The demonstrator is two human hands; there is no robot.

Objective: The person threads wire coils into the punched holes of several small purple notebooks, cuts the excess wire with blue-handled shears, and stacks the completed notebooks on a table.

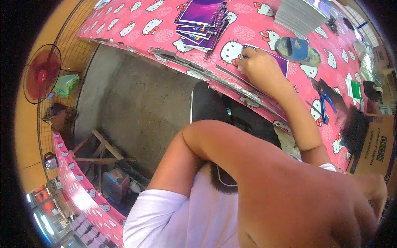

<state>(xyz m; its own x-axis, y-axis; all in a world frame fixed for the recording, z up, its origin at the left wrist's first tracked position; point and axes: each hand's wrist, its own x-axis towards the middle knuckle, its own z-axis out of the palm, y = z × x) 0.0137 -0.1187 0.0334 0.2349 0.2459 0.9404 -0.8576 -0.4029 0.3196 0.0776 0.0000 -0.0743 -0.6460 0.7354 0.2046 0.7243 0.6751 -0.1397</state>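
Observation:
My right hand [262,69] rests over a purple spiral notebook [282,62] near the table's front edge. Its fingers are bent together at the notebook's left side, and the palm covers much of the cover. My left arm is bent at the elbow and crosses in front of me. Very large and close at the lower right, my left hand [351,211] is raised off the table, its fingers partly hidden and blurred. Just left of the right hand stands an uneven stack of purple spiral notebooks [202,25]. A blue and yellow worn pad [298,51] lies just right of it.
The pink table cover [165,35] has white cat faces. A thick stack of paper [300,18] stands at the back right. Blue-handled scissors [326,105] lie nearer me, beside a black bristly thing [355,130] and a cardboard box [376,144]. A red fan [43,74] is far left.

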